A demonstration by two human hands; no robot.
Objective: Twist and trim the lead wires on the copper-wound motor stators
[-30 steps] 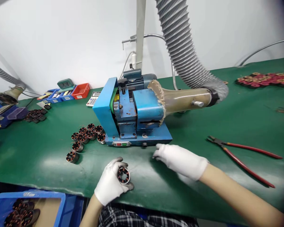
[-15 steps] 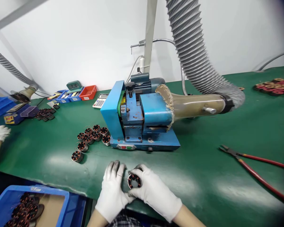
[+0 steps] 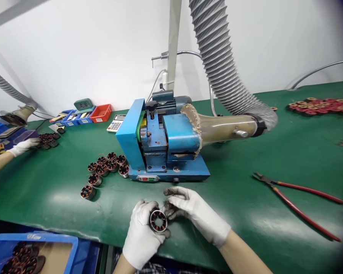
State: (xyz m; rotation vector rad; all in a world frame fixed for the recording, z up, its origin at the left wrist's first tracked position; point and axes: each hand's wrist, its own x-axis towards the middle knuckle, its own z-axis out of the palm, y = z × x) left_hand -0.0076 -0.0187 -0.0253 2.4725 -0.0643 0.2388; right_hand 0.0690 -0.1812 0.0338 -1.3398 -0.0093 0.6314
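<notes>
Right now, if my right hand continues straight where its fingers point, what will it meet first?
Probably the wound metal ring held in your left hand, or that hand itself; both lie just ahead of your right hand. Depth is unclear, so I cannot tell if they already touch.

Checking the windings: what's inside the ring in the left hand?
Inside the ring, dark segments and copper windings surround an opening; the ring and left hand hide their undersides.

Copper and black ring (image 3: 158,229), white gloves (image 3: 144,234), blue machine (image 3: 183,133), green tabletop (image 3: 237,198)
</notes>
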